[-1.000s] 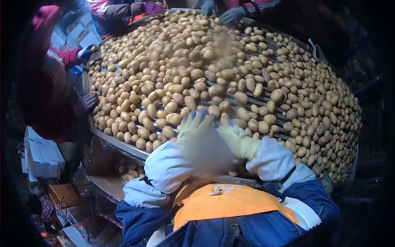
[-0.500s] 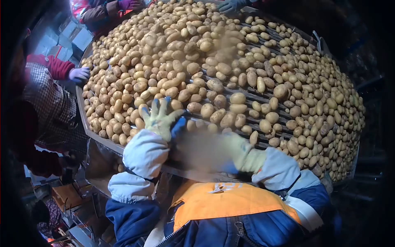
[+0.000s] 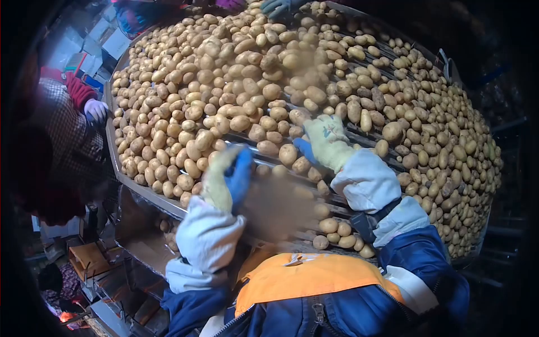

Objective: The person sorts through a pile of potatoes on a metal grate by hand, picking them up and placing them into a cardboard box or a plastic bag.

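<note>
Both my hands wear pale yellow gloves with blue palms, above a slatted metal bed (image 3: 289, 106) heaped with potatoes (image 3: 168, 101). My left hand (image 3: 227, 177) is over the near left edge of the heap, blue palm turned inward. Motion smears its fingers, and I cannot see whether a potato is in them. To the right, my right hand (image 3: 328, 140) reaches down among the potatoes over the slats. Its fingers curl inward beside the blue thumb side, touching or close to a potato (image 3: 297, 116). Whatever they hold is hidden.
A metal rim (image 3: 143, 194) borders the bed. Beyond its left side, a co-worker's gloved hand (image 3: 96, 111) rests near the rim; another person's blue-gloved hand (image 3: 278, 7) is at the far edge. A bin (image 3: 140, 230) with some potatoes sits below left. A blurred smudge obscures the near middle.
My right hand has moved forward from the near edge onto the slats. My left hand has drawn back slightly and turned, its spread fingers coming together. Several potatoes now show near my front.
</note>
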`<action>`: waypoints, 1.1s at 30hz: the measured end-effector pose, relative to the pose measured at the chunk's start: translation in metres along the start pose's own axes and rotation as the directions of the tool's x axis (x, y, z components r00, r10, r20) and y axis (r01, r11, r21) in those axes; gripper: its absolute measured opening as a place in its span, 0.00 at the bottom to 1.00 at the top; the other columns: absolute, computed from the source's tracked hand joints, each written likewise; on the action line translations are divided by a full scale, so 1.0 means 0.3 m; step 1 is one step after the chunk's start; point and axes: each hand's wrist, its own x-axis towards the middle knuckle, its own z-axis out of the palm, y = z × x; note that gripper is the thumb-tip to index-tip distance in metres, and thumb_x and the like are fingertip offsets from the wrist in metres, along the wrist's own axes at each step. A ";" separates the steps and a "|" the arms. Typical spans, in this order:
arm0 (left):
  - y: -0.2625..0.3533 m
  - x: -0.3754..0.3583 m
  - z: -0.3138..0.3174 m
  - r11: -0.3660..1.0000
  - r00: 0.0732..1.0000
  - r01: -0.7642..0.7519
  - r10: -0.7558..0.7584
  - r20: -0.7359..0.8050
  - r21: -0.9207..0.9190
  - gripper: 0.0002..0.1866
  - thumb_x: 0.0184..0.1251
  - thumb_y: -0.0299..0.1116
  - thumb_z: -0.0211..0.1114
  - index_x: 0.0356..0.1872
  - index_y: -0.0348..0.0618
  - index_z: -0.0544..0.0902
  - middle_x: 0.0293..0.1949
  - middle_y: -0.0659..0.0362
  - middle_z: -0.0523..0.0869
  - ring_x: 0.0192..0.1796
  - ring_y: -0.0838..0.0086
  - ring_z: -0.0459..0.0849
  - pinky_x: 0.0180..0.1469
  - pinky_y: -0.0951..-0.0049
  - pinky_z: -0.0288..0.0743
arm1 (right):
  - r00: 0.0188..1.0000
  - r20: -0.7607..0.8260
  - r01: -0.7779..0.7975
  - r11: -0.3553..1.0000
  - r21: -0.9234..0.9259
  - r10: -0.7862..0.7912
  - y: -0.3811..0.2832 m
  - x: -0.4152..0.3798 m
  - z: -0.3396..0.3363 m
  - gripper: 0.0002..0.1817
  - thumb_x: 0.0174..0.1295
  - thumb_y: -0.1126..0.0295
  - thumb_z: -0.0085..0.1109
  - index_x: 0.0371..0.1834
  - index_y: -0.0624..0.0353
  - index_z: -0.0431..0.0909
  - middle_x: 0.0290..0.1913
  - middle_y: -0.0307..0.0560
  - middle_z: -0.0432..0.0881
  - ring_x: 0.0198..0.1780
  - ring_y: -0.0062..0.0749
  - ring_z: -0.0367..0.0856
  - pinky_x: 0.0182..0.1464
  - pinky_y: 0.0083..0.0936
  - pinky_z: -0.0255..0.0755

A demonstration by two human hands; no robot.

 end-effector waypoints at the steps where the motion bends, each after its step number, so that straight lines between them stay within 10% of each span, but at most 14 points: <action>1: 0.006 -0.035 0.016 0.940 0.938 0.319 -0.295 0.181 -0.120 0.15 0.78 0.38 0.66 0.56 0.40 0.87 0.46 0.56 0.89 0.47 0.73 0.86 0.50 0.74 0.80 | 1.000 0.001 0.000 1.000 -0.006 0.000 -0.006 -0.013 -0.031 0.19 0.63 0.51 0.65 0.50 0.49 0.86 0.41 0.47 0.91 0.53 0.47 0.83 0.59 0.43 0.68; 3: -0.046 -0.084 0.098 0.677 0.808 0.564 -0.334 0.486 -0.473 0.22 0.83 0.48 0.58 0.66 0.44 0.80 0.50 0.58 0.88 0.49 0.75 0.86 0.50 0.72 0.82 | 0.989 0.147 -0.052 0.974 0.219 0.020 -0.049 -0.072 -0.106 0.20 0.61 0.47 0.66 0.43 0.51 0.88 0.33 0.44 0.91 0.45 0.46 0.86 0.53 0.40 0.72; 4: -0.058 -0.099 0.127 0.416 0.711 0.697 -0.298 0.637 -0.584 0.22 0.83 0.49 0.58 0.66 0.44 0.80 0.50 0.58 0.88 0.49 0.74 0.86 0.50 0.71 0.82 | 0.987 -0.154 0.060 0.988 0.144 -0.038 -0.094 -0.129 -0.076 0.21 0.60 0.45 0.67 0.39 0.51 0.89 0.27 0.42 0.89 0.39 0.45 0.89 0.48 0.39 0.77; 5: -0.064 -0.116 0.156 0.232 0.644 0.765 -0.238 0.727 -0.601 0.23 0.83 0.49 0.58 0.66 0.45 0.80 0.51 0.58 0.87 0.49 0.73 0.86 0.50 0.71 0.82 | 0.996 0.079 0.013 0.924 0.382 -0.047 -0.112 -0.163 -0.072 0.23 0.60 0.43 0.67 0.41 0.52 0.88 0.28 0.43 0.89 0.34 0.46 0.89 0.45 0.38 0.80; 8: -0.049 -0.136 0.195 0.003 0.563 0.825 -0.112 0.819 -0.566 0.23 0.83 0.50 0.57 0.65 0.45 0.80 0.52 0.56 0.87 0.50 0.70 0.86 0.49 0.68 0.83 | 0.986 0.008 0.137 0.835 0.533 -0.167 -0.140 -0.233 -0.073 0.23 0.62 0.44 0.69 0.43 0.55 0.88 0.27 0.50 0.88 0.33 0.46 0.89 0.41 0.38 0.80; 11: -0.042 -0.139 0.188 -0.040 0.555 0.827 -0.098 0.826 -0.561 0.24 0.82 0.51 0.57 0.65 0.45 0.79 0.53 0.55 0.87 0.51 0.68 0.87 0.49 0.66 0.84 | 0.976 0.125 -0.216 0.787 0.579 0.176 0.016 -0.128 -0.139 0.21 0.67 0.52 0.67 0.52 0.57 0.87 0.42 0.52 0.91 0.41 0.41 0.91 0.45 0.33 0.83; 12: -0.041 -0.134 0.182 -0.046 0.558 0.825 -0.098 0.824 -0.564 0.24 0.82 0.52 0.56 0.65 0.45 0.79 0.53 0.55 0.87 0.51 0.67 0.87 0.49 0.65 0.84 | 0.974 -0.181 -0.032 0.870 0.492 0.138 0.074 -0.075 -0.117 0.19 0.66 0.60 0.68 0.54 0.59 0.86 0.47 0.55 0.90 0.46 0.46 0.90 0.52 0.36 0.82; 13: -0.042 -0.130 0.177 -0.054 0.565 0.819 -0.102 0.819 -0.571 0.24 0.82 0.52 0.56 0.65 0.45 0.79 0.54 0.55 0.87 0.51 0.66 0.87 0.49 0.64 0.85 | 0.983 -0.138 -0.096 0.976 0.197 0.124 0.148 -0.058 -0.125 0.21 0.65 0.63 0.67 0.60 0.57 0.83 0.51 0.55 0.88 0.51 0.53 0.87 0.57 0.42 0.80; 18: -0.042 -0.124 0.167 -0.085 0.593 0.794 -0.113 0.798 -0.602 0.26 0.82 0.54 0.55 0.65 0.45 0.79 0.56 0.53 0.87 0.52 0.61 0.87 0.49 0.60 0.86 | 0.988 0.124 0.104 0.987 -0.119 -0.089 0.244 0.067 0.000 0.27 0.63 0.71 0.58 0.67 0.41 0.78 0.72 0.50 0.73 0.68 0.50 0.77 0.65 0.47 0.71; 27: -0.052 -0.133 0.150 -0.211 0.687 0.683 -0.138 0.713 -0.699 0.28 0.82 0.58 0.53 0.65 0.46 0.79 0.59 0.49 0.86 0.54 0.53 0.89 0.48 0.53 0.89 | 0.996 0.073 -0.052 0.998 -0.036 0.054 0.191 0.069 0.011 0.19 0.63 0.62 0.66 0.57 0.47 0.83 0.59 0.60 0.80 0.56 0.60 0.82 0.57 0.47 0.77; 29: -0.079 -0.121 0.150 -0.470 0.700 0.617 -0.040 0.713 -0.631 0.29 0.81 0.59 0.53 0.67 0.46 0.77 0.62 0.46 0.84 0.58 0.48 0.87 0.54 0.45 0.88 | 0.999 0.032 -0.043 0.994 0.104 0.040 0.217 0.076 0.025 0.15 0.61 0.66 0.67 0.52 0.50 0.85 0.51 0.57 0.84 0.52 0.56 0.84 0.54 0.45 0.78; 33: -0.088 -0.110 0.117 -0.464 0.730 0.565 -0.105 0.675 -0.683 0.31 0.80 0.59 0.54 0.71 0.47 0.74 0.68 0.41 0.79 0.64 0.40 0.82 0.59 0.35 0.83 | 0.975 -0.090 -0.109 0.786 0.608 0.205 0.241 0.037 0.056 0.14 0.59 0.75 0.70 0.49 0.60 0.84 0.41 0.50 0.88 0.38 0.36 0.87 0.44 0.32 0.81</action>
